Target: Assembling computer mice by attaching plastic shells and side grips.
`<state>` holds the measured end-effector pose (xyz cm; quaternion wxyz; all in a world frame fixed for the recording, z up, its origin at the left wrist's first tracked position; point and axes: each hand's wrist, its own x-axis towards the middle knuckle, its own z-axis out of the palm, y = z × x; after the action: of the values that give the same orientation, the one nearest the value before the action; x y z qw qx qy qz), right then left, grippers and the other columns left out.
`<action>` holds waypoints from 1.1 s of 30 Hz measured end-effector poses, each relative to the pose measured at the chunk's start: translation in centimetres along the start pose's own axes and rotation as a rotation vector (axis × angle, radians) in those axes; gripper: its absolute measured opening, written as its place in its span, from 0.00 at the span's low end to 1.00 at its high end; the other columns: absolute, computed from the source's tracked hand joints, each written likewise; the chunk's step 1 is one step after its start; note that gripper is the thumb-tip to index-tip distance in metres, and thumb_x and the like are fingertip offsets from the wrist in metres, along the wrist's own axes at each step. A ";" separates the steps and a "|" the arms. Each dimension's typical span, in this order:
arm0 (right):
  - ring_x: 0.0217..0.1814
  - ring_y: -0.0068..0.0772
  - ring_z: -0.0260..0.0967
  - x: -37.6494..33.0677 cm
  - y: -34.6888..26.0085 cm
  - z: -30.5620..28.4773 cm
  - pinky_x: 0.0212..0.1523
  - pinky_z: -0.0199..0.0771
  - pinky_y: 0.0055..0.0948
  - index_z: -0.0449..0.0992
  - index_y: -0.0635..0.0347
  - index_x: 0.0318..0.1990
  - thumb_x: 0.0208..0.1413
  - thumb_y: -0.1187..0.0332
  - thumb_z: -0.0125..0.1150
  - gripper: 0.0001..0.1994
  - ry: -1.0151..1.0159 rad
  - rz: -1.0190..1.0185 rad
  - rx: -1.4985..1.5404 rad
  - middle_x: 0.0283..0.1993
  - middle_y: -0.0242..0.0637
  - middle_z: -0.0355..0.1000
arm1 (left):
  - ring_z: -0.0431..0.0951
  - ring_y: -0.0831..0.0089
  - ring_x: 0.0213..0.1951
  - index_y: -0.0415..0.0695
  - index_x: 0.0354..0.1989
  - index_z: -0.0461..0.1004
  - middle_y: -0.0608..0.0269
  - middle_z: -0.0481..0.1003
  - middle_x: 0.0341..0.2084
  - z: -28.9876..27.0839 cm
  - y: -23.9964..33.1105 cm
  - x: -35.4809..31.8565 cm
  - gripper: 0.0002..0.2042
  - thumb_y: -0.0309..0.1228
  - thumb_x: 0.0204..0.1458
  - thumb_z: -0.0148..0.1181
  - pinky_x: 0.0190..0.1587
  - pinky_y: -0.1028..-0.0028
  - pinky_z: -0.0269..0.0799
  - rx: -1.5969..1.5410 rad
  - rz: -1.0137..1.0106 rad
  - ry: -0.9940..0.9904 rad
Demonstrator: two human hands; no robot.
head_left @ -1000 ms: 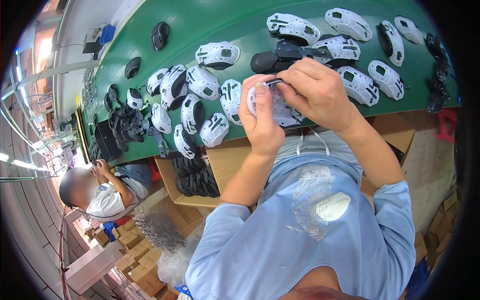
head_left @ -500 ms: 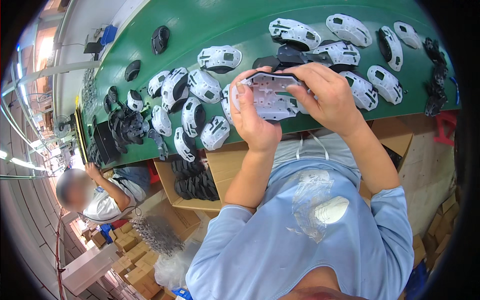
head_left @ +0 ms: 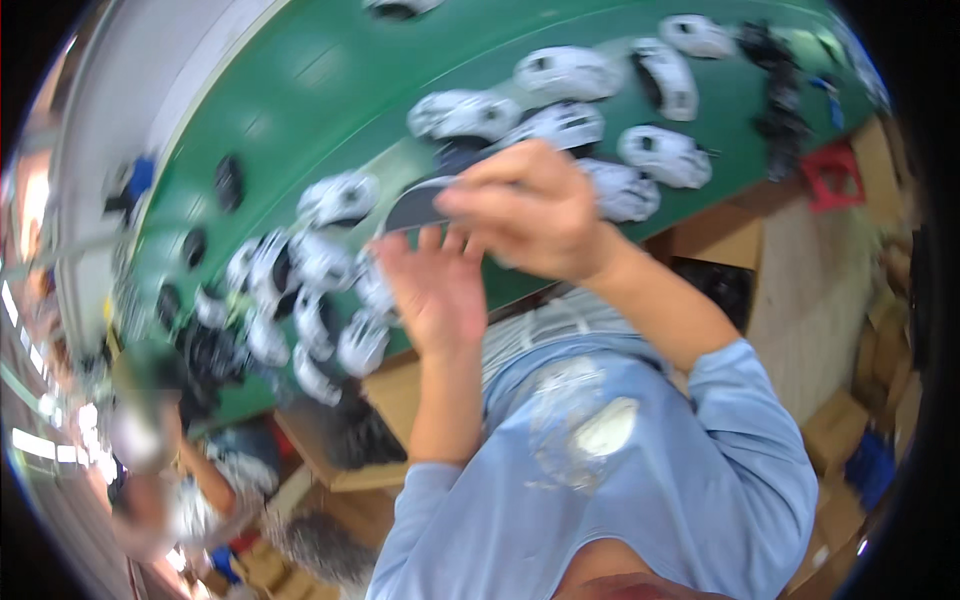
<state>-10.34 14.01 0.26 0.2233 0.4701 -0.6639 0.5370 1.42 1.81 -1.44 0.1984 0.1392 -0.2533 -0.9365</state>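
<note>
My right hand pinches a curved plastic shell with a dark grey face and a pale rim, holding it tilted above the table's front edge. Beneath it my left hand, palm up, has its thumb and fingertips along the shell's lower edge. Motion blurs the fingers. Beyond my hands lie more white-and-black plastic shells, among them one shell at the far side and another shell to the right. Further shells, including a white one, are grouped to the left of my left hand.
The green table curves across the view. Dark parts lie heaped at its left and right end. Below stand an open cardboard box and a red stool. Another person sits at the left, blurred.
The shell has turned from its white ribbed inside to a dark face. Both hands have shifted left in the picture, and the whole view has swung, with the table scene blurred.
</note>
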 end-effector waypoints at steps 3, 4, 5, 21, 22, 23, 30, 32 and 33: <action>0.45 0.35 0.74 -0.5 0.0 0.4 0.46 0.79 0.36 0.85 0.48 0.44 0.44 0.67 0.71 0.15 -0.022 -0.209 0.056 0.47 0.34 0.76 | 0.73 0.55 0.57 0.49 0.67 0.60 0.48 0.70 0.59 4.5 -0.1 -1.0 0.32 0.60 0.64 0.45 0.60 0.53 0.69 -0.252 -0.038 0.067; 0.47 0.35 0.74 -0.8 -0.7 0.0 0.47 0.79 0.36 0.85 0.47 0.43 0.44 0.67 0.71 0.15 -0.077 -0.230 0.101 0.48 0.34 0.77 | 0.74 0.54 0.55 0.45 0.66 0.62 0.48 0.71 0.57 3.9 0.3 -0.6 0.32 0.59 0.64 0.46 0.59 0.54 0.70 -0.096 -0.021 0.040; 0.48 0.34 0.74 -0.9 -1.4 -0.4 0.48 0.79 0.37 0.85 0.47 0.43 0.44 0.68 0.70 0.15 -0.141 -0.247 0.146 0.49 0.33 0.77 | 0.75 0.54 0.53 0.42 0.64 0.63 0.48 0.72 0.55 2.7 0.9 0.0 0.32 0.58 0.64 0.47 0.58 0.56 0.71 0.052 -0.005 0.020; 0.46 0.38 0.71 3.0 3.7 2.5 0.42 0.76 0.37 0.79 0.49 0.47 0.46 0.63 0.73 0.19 -0.680 -0.085 -0.154 0.44 0.33 0.74 | 0.78 0.56 0.43 0.38 0.65 0.60 0.52 0.73 0.47 -4.2 7.1 -3.4 0.41 0.66 0.60 0.45 0.47 0.55 0.74 0.493 0.294 0.002; 0.47 0.40 0.71 2.9 3.6 3.6 0.44 0.77 0.37 0.78 0.49 0.48 0.45 0.63 0.73 0.20 -0.716 -0.098 -0.212 0.44 0.33 0.74 | 0.78 0.56 0.42 0.37 0.65 0.60 0.52 0.74 0.47 -4.2 6.9 -3.5 0.42 0.66 0.59 0.45 0.47 0.55 0.74 0.497 0.278 -0.003; 0.47 0.40 0.71 2.8 3.5 4.6 0.44 0.77 0.37 0.78 0.49 0.48 0.45 0.63 0.73 0.20 -0.719 -0.110 -0.196 0.44 0.33 0.74 | 0.79 0.56 0.42 0.37 0.65 0.60 0.52 0.74 0.47 -4.2 6.9 -3.6 0.43 0.67 0.58 0.46 0.47 0.55 0.74 0.504 0.267 -0.004; 0.40 0.38 0.71 5.0 3.4 5.2 0.41 0.75 0.35 0.81 0.51 0.49 0.47 0.67 0.72 0.18 -0.551 0.086 -0.009 0.42 0.37 0.78 | 0.79 0.57 0.42 0.35 0.64 0.61 0.48 0.75 0.46 -4.3 5.4 -1.9 0.55 0.80 0.47 0.38 0.46 0.60 0.76 0.372 0.304 0.017; 0.32 0.29 0.65 6.3 0.4 3.8 0.34 0.68 0.26 0.82 0.52 0.50 0.46 0.66 0.75 0.21 -0.426 0.350 0.100 0.43 0.36 0.80 | 0.79 0.59 0.43 0.36 0.66 0.60 0.49 0.74 0.47 -4.3 5.5 -1.7 0.57 0.81 0.47 0.33 0.47 0.62 0.75 0.468 0.395 -0.009; 0.32 0.29 0.65 5.6 -0.8 3.6 0.34 0.68 0.26 0.82 0.52 0.50 0.46 0.66 0.75 0.21 -0.429 0.343 0.107 0.43 0.36 0.80 | 0.79 0.59 0.43 0.36 0.66 0.60 0.49 0.74 0.47 -3.9 5.5 -1.6 0.57 0.81 0.47 0.33 0.47 0.62 0.75 0.470 0.404 -0.005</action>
<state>-11.47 8.59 4.03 -0.0415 0.4650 -0.7365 0.4895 5.95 -3.46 -1.55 0.3425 0.1257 -0.4859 -0.7942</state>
